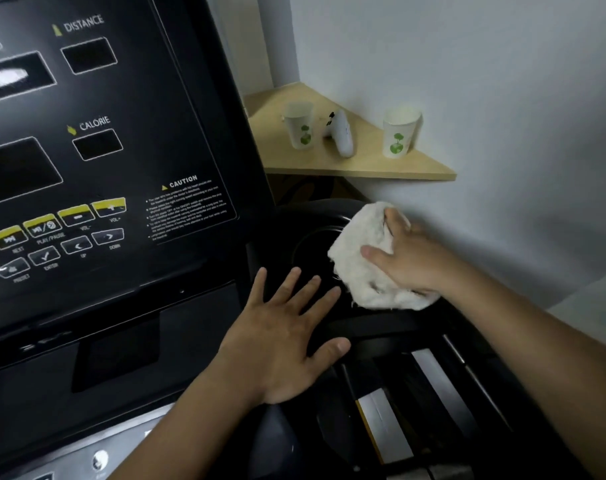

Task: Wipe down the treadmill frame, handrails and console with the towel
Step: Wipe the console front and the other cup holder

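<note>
The black treadmill console (97, 161) fills the left half, with display windows, yellow buttons and a caution label. To its right lies a round black cup-holder tray (308, 244). A crumpled white towel (360, 258) lies on that tray's right side. My right hand (412, 258) presses down on the towel, thumb and fingers curled around its bunched top. My left hand (284, 337) is spread flat, fingers straight, over the black console side just below the tray, holding nothing.
A wooden corner shelf (363, 164) behind the console carries two paper cups (299, 124) (400, 131) and a white controller (341, 133). A pale wall runs along the right. Black handrail and frame parts (415, 393) with grey strips lie below my hands.
</note>
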